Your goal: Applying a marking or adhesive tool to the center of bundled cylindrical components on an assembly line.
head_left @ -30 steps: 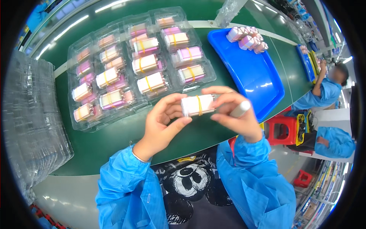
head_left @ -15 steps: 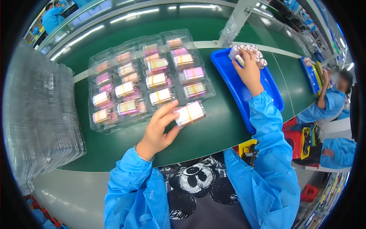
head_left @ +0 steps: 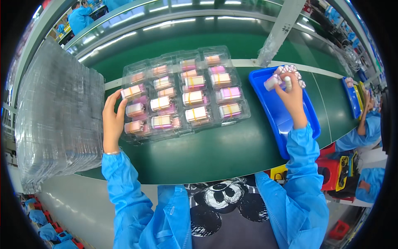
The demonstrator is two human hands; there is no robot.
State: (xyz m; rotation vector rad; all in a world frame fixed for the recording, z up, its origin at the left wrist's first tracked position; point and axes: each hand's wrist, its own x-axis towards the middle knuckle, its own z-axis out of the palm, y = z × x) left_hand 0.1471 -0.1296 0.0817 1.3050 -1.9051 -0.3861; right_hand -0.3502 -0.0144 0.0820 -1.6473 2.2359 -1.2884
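White rectangular block with a yellow band (head_left: 132, 91), over the green tabletop (head_left: 166, 162) a moment ago, is now at the left column of the clear plastic tray (head_left: 243, 113), pinched between thumb and fingers of the left hand (head_left: 112, 124)! Across at the blue plastic tray (head_left: 277, 113), the right hand (head_left: 293, 101) stays, fingers narrowed around a blurred pink-and-white block (head_left: 271, 82).

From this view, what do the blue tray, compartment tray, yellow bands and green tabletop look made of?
Blue tray: probably moulded plastic, glossy; bright highlights.
Compartment tray: likely thin clear plastic, shiny; see-through walls, sharp glints.
Yellow bands: possibly rubber; narrow, snug around the packs; finish too small to tell.
Green tabletop: smooth, slight sheen, even colour; mat or laminate, can't tell.
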